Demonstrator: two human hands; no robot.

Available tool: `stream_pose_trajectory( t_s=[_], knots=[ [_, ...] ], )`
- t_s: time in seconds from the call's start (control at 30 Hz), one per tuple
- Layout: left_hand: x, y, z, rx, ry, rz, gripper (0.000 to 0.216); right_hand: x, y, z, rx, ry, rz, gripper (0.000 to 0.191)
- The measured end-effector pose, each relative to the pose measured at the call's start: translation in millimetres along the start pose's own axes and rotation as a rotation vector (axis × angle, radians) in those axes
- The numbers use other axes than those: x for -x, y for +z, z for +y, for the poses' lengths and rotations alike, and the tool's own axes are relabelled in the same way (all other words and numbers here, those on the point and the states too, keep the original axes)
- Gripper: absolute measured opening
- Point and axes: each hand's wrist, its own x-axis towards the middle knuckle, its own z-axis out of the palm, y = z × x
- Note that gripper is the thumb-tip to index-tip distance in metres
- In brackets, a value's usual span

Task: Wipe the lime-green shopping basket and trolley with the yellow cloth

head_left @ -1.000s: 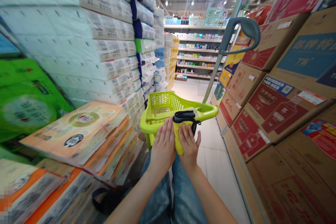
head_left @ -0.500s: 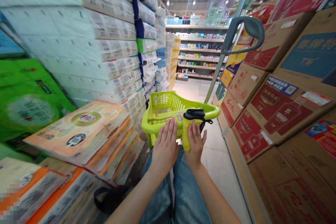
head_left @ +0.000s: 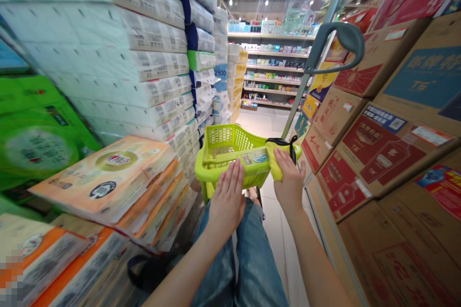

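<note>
A lime-green plastic shopping basket (head_left: pixel 207 172) with perforated sides stands in front of my knees. My left hand (head_left: pixel 227 199) lies flat at its near rim, fingers stretched out and together, holding nothing. On the rim's right part, my right hand (head_left: pixel 289 180) has its fingers over a folded yellow cloth item (head_left: pixel 275 165) with black edging and a black loop, whose exact kind I cannot tell. Between the two hands a printed label (head_left: pixel 256 157) shows on the rim. A grey pull handle (head_left: pixel 319 50) on a metal pole rises at the basket's right.
White tissue packs (head_left: pixel 154 41) are stacked high on the left, with orange tissue packs (head_left: pixel 108 177) lower down. Cardboard cartons (head_left: pixel 382 139) line the right. Tiled floor (head_left: pixel 268 120) leads to stocked shelves (head_left: pixel 273 64) at the back.
My right hand has moved right and slightly up along the rim with the yellow cloth item, uncovering the label. My left hand has stayed in place.
</note>
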Motion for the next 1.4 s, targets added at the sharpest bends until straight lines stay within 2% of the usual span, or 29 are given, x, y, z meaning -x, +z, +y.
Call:
stream_pose_trajectory(
  t_s=[0.13,0.23,0.3,0.37,0.43,0.53,0.63,0.7,0.8,0.9,0.97,1.07,1.17,1.23,1.3,1.4],
  knots=[
    [0.2,0.2,0.3,0.000,-0.008,0.000,0.081,-1.5,-10.2,-41.0,-0.051,-0.173,-0.159,0.061],
    [-0.3,-0.3,0.6,0.000,-0.012,-0.005,0.081,-4.6,-16.4,-35.8,-0.072,-0.244,-0.211,0.061],
    [-1.0,-1.1,0.8,0.001,-0.008,-0.009,0.081,-10.8,-20.3,-16.5,-0.037,-0.193,-0.206,0.060],
    [-1.6,-1.8,1.0,0.003,-0.004,-0.010,0.081,-18.1,-22.1,2.5,0.018,-0.067,-0.155,0.058],
    [-1.8,-1.9,1.2,0.007,-0.005,-0.011,0.081,-22.6,-20.8,7.9,0.059,0.055,-0.105,0.057],
    [-0.9,-0.9,1.5,0.016,-0.015,-0.010,0.080,-18.7,-14.3,-17.9,0.038,0.057,-0.116,0.058],
    [0.1,-0.1,1.4,0.024,-0.022,-0.001,0.079,-8.0,-9.8,-55.9,-0.064,-0.105,-0.174,0.054],
    [0.3,-0.4,1.0,0.025,-0.018,0.004,0.079,-4.8,-11.6,-64.4,-0.107,-0.181,-0.208,0.053],
    [-0.5,-2.0,0.6,0.021,-0.007,0.003,0.079,-11.2,-20.2,-42.2,-0.076,-0.161,-0.239,0.057],
    [-1.8,-2.7,1.1,0.019,-0.006,0.002,0.080,-23.0,-26.5,-9.5,0.020,-0.038,-0.207,0.062],
    [-2.2,-1.8,1.8,0.020,-0.008,0.006,0.080,-26.2,-25.6,-4.7,0.080,0.042,-0.169,0.063],
    [-1.5,0.3,1.9,0.021,-0.016,0.016,0.078,-19.3,-17.5,-30.9,0.111,0.042,-0.156,0.062],
    [0.1,0.4,0.4,0.028,-0.021,0.013,0.077,-7.6,-11.3,-65.8,0.025,-0.118,-0.221,0.059],
    [0.7,-1.2,-1.0,0.032,-0.015,0.005,0.076,-4.8,-13.3,-71.9,-0.038,-0.204,-0.261,0.058],
    [0.3,-3.3,-1.8,0.032,-0.009,0.002,0.076,-8.0,-19.4,-58.3,-0.056,-0.218,-0.274,0.059],
    [-1.1,-4.9,-1.5,0.029,-0.008,0.001,0.075,-19.1,-28.1,-17.4,0.002,-0.110,-0.239,0.063]
  ],
)
